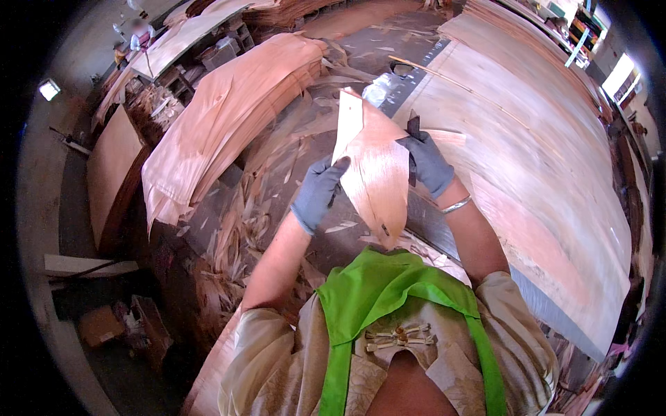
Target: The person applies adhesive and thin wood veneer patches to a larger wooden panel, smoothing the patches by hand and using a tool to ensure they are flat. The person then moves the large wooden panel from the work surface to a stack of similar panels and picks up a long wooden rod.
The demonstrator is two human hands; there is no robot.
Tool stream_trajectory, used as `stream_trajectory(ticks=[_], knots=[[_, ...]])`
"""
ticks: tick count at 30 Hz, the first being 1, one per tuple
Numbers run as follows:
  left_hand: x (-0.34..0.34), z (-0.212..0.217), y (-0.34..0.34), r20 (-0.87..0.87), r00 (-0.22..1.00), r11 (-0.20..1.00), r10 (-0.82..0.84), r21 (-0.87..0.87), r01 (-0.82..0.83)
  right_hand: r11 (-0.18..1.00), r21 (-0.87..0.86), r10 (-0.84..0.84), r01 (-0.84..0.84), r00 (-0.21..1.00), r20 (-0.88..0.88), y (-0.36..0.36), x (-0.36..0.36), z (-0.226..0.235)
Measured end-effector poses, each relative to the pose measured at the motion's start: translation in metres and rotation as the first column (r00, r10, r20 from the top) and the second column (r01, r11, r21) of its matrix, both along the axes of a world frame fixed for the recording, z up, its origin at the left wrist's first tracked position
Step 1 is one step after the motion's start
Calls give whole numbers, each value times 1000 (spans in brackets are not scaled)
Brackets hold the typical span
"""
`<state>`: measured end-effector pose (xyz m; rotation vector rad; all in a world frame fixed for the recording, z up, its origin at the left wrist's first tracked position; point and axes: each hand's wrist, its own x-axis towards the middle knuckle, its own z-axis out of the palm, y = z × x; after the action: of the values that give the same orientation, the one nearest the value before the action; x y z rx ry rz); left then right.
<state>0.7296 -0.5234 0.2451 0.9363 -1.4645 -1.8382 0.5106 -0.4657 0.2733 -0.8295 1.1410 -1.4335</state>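
Note:
In front of my chest I hold up a pale, pointed piece of wood veneer (pixel 378 170), bent or folded near its upper left. My left hand (pixel 318 193), in a grey glove, grips its left edge with the thumb on top. My right hand (pixel 428 163), gloved the same way, is closed at the veneer's right edge. A narrow dark flat tool (pixel 414 126) sticks up from the right hand's fingers; its kind cannot be made out. The right fingers are partly hidden behind the veneer.
Wide veneer sheets (pixel 534 152) cover the table on the right, with a thin wooden stick (pixel 451 82) across them. A thick veneer stack (pixel 229 111) stands at left. Veneer scraps (pixel 239 222) litter the floor between. Two people (pixel 142 36) are far off at upper left.

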Motion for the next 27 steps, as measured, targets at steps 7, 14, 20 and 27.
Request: stream_trajectory(ticks=[7,14,20,27], knots=[[2,20,20,114,990,996,78,-45,-74,986,-34,-163,162,987,-13,10,-6,6],[5,15,20,41,978,978,-204,-25,205,719,-663,-643,208,560,-522,44,-18,79],[-24,25,39,-110,916,915,-386,-168,366,897,-348,-174,-272,505,-845,25,-16,90],[-18,82,7,140,912,650,-385,-661,376,959,-122,10,-256,460,-888,37,-30,73]])
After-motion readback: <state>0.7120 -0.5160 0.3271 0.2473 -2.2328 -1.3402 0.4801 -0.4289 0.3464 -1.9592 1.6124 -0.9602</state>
